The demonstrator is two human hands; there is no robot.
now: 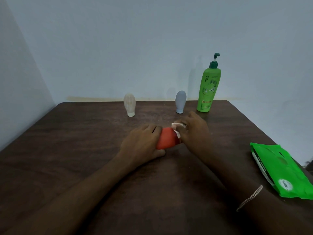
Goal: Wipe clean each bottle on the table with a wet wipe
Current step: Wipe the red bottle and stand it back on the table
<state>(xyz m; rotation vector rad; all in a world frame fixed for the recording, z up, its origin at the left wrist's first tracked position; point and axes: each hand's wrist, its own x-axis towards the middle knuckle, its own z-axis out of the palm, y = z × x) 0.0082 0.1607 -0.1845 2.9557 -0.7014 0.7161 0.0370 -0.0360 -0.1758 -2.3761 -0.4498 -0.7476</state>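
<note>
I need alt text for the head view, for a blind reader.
The left hand holds an orange bottle on a table while the right hand presses a wet wipe on it. Behind stand a clear bottle, a grey bottle and a green pump bottle; a green wipes pack lies right.

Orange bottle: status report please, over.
Left hand grips orange bottle. Right hand holds wet wipe against it. Grey bottle close behind right hand, apart.

A green wet-wipe pack (pixel 284 170) lies flat at the right edge of the dark wood-grain table (pixel 67 150). Behind the table stands a pale blue-grey wall (pixel 118 39) with a yellowish stain (pixel 94 98) along its foot. A thin chain bracelet (pixel 250 197) shows near the pack.
</note>
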